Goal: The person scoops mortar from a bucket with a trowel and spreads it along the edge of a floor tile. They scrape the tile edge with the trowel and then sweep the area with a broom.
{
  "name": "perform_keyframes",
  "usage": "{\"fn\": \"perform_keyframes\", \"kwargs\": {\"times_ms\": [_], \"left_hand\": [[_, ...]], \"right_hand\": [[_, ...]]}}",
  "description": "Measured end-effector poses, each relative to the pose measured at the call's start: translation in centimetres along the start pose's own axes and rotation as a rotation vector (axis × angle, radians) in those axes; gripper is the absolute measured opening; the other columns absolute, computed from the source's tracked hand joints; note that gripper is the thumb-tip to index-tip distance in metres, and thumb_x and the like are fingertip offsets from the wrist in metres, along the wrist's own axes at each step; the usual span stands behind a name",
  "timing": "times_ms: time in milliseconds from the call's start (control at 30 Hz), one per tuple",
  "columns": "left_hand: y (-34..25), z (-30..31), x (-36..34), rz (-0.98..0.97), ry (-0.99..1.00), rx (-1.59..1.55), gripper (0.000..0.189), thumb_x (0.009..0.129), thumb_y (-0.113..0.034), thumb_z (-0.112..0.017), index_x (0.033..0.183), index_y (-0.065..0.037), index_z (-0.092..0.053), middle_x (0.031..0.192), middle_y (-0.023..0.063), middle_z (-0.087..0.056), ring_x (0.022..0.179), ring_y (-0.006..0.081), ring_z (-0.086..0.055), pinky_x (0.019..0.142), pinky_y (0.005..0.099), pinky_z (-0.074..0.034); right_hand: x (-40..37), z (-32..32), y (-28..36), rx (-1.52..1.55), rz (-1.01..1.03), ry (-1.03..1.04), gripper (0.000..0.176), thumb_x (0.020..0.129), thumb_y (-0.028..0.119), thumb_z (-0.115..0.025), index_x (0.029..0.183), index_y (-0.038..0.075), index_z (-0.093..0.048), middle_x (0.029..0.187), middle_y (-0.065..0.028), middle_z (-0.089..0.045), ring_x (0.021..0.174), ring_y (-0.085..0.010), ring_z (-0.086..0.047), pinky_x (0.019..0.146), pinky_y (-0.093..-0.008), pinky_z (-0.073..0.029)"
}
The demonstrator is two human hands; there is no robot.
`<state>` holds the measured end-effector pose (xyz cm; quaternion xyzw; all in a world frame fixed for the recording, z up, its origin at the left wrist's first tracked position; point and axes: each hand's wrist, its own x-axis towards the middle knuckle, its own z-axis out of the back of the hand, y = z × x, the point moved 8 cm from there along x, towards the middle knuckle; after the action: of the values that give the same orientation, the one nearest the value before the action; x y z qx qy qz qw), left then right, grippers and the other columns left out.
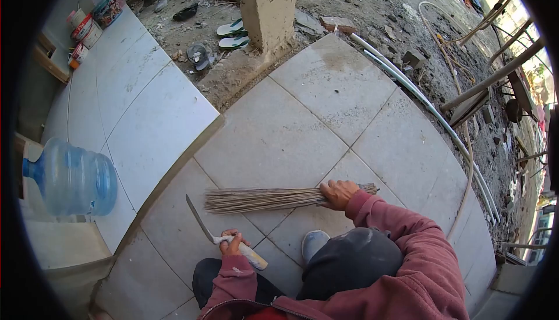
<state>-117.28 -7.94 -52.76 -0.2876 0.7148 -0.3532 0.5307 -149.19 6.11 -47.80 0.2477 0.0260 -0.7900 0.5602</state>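
My right hand point(339, 195) is closed around the bound end of a stick broom point(256, 200), whose thin bristles point left, low over the floor tiles. In my left hand point(234, 241) is a trowel point(200, 218), seen nearly edge-on. Its narrow metal blade angles up and to the left, and white residue coats part of the pale handle point(254, 257). The trowel's blade is just left of the bristle ends, apart from them. My bent knee in dark trousers point(352, 264) and a pale shoe point(315, 244) lie below the broom.
Large pale floor tiles point(268, 139) spread ahead, beside a whiter tiled step point(157, 116). A blue water jug point(78, 179) lies on the left; buckets point(87, 30) stand farther back. A concrete post point(268, 8), slippers point(234, 41), white pipes point(428, 101) and a hose point(470, 163) border the tiles.
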Motion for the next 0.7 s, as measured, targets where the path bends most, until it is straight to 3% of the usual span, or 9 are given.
{"fn": "perform_keyframes", "kwargs": {"times_ms": [67, 167, 233, 300, 400, 533, 600, 667, 700], "left_hand": [[0.1, 0.7, 0.2, -0.014, -0.007, 0.032, 0.016, 0.073, -0.004, -0.056, 0.086, -0.007, -0.046, 0.064, 0.0052, -0.049, 0.048, 0.016, -0.049, 0.048, 0.0298, -0.046], [0.2, 1.0, 0.4, -0.029, -0.021, 0.029, 0.017, 0.073, -0.004, -0.057, 0.085, -0.007, -0.046, 0.064, 0.0053, -0.049, 0.048, 0.0157, -0.049, 0.048, 0.0306, -0.047], [0.2, 0.9, 0.5, -0.011, -0.024, 0.017, 0.017, 0.073, -0.003, -0.057, 0.085, -0.007, -0.046, 0.063, 0.0052, -0.048, 0.048, 0.0157, -0.049, 0.048, 0.031, -0.047], [0.0, 0.2, 0.3, -0.005, -0.027, -0.002, 0.017, 0.073, -0.003, -0.057, 0.086, -0.007, -0.046, 0.062, 0.0051, -0.048, 0.048, 0.0157, -0.049, 0.049, 0.0308, -0.047], [-0.1, -0.6, -0.1, 0.019, 0.018, 0.027, 0.017, 0.073, -0.004, -0.056, 0.086, -0.007, -0.046, 0.062, 0.0051, -0.048, 0.048, 0.0156, -0.049, 0.049, 0.0301, -0.046], [-0.7, -0.5, -0.6, 0.021, -0.007, 0.066, 0.017, 0.074, -0.005, -0.056, 0.087, -0.007, -0.046, 0.062, 0.0054, -0.048, 0.048, 0.0155, -0.049, 0.049, 0.0295, -0.045], [-0.6, 0.3, -0.2, -0.034, -0.009, 0.073, 0.014, 0.074, -0.006, -0.056, 0.086, -0.006, -0.047, 0.062, 0.0053, -0.048, 0.048, 0.0163, -0.05, 0.047, 0.0303, -0.047], [-0.7, 0.2, 0.0, -0.03, -0.005, 0.074, 0.014, 0.074, -0.006, -0.056, 0.085, -0.006, -0.047, 0.062, 0.0053, -0.049, 0.048, 0.0162, -0.05, 0.047, 0.0303, -0.047], [-0.4, 0.3, -0.2, -0.013, -0.003, 0.078, 0.014, 0.074, -0.006, -0.056, 0.085, -0.006, -0.048, 0.062, 0.0053, -0.049, 0.047, 0.0161, -0.05, 0.047, 0.0302, -0.047]], "right_hand": [[0.5, -0.4, -9.1, 0.028, -0.302, -0.104, 0.045, 0.078, 0.045, -0.054, 0.095, 0.004, -0.048, 0.082, -0.0204, -0.059, 0.075, -0.0368, -0.059, 0.066, -0.0449, -0.046], [-2.6, 4.2, -25.2, 0.472, -1.105, -0.563, 0.058, 0.08, 0.051, -0.048, 0.092, -0.006, -0.057, 0.087, -0.0284, -0.058, 0.085, -0.0417, -0.056, 0.073, -0.0458, -0.044], [-4.9, 8.0, -28.9, 0.571, -1.252, -0.679, 0.06, 0.082, 0.051, -0.046, 0.091, -0.007, -0.056, 0.085, -0.0285, -0.058, 0.085, -0.043, -0.056, 0.072, -0.0452, -0.045], [-6.2, 10.8, -24.3, 0.342, -1.015, -0.752, 0.053, 0.083, 0.048, -0.046, 0.091, -0.004, -0.051, 0.079, -0.0274, -0.058, 0.08, -0.0438, -0.056, 0.068, -0.046, -0.045], [-5.8, 5.7, -14.2, 0.219, -0.491, -0.515, 0.044, 0.08, 0.04, -0.055, 0.089, 0.0, -0.04, 0.079, -0.0256, -0.056, 0.07, -0.0436, -0.054, 0.061, -0.0486, -0.044], [-9.2, -2.4, -9.2, -0.065, -0.262, -0.152, 0.04, 0.075, 0.039, -0.059, 0.092, 0.005, -0.046, 0.08, -0.0165, -0.057, 0.074, -0.0344, -0.058, 0.064, -0.0434, -0.046], [-14.3, -6.0, -17.8, 0.049, -0.703, -0.12, 0.041, 0.076, 0.04, -0.059, 0.092, 0.004, -0.048, 0.082, -0.0184, -0.058, 0.077, -0.0358, -0.058, 0.066, -0.0438, -0.046], [-18.5, -4.7, -26.0, 0.267, -1.336, -0.468, 0.05, 0.08, 0.048, -0.05, 0.091, -0.001, -0.052, 0.086, -0.0244, -0.059, 0.085, -0.0412, -0.056, 0.072, -0.0464, -0.045], [-19.4, -3.5, -28.5, 0.379, -1.45, -0.661, 0.058, 0.081, 0.05, -0.046, 0.089, -0.006, -0.054, 0.083, -0.0281, -0.058, 0.084, -0.0438, -0.055, 0.071, -0.0477, -0.044]]}}
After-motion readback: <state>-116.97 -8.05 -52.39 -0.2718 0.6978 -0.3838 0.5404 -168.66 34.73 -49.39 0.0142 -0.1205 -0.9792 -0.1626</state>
